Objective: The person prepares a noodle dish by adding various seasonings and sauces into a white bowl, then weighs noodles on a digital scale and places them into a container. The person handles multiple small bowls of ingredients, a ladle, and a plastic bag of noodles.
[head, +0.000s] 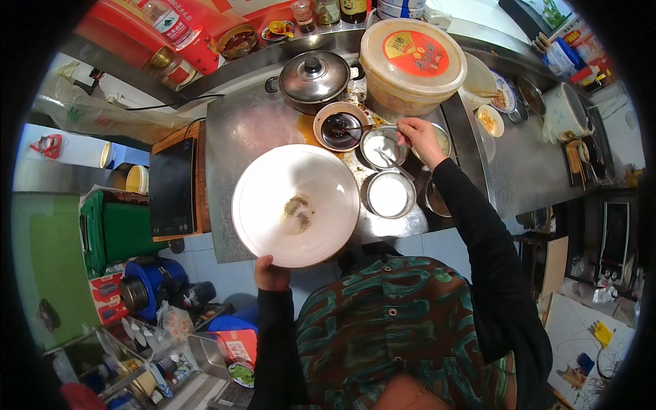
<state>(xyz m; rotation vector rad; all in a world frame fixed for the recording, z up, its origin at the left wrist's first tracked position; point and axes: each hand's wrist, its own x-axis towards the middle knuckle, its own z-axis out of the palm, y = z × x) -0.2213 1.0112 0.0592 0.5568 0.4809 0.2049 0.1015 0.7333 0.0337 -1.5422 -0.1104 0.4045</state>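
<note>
My left hand [271, 274] grips the near rim of a wide white bowl [256, 205], thumb on top. Inside the bowl lies a small patch of brownish-grey powder [297, 207]. The handle of a spoon [376, 126] is pinched in my right hand [417, 137], and its head reaches into a brown-rimmed bowl of dark liquid [339, 129]. Below that hand stands a metal bowl of white contents [376, 146] with a second spoon [392, 160] leaning in it. Another metal bowl with white contents [391, 195] sits nearer me. One more metal bowl [442, 138] is partly hidden by my right hand.
A lidded steel pot [315, 79] and a big lidded plastic tub [410, 92] stand behind the bowls. On the left is an induction cooktop [174, 187] on a wooden board, with a green bin [123, 230] below. Bottles and jars [328, 11] line the back ledge.
</note>
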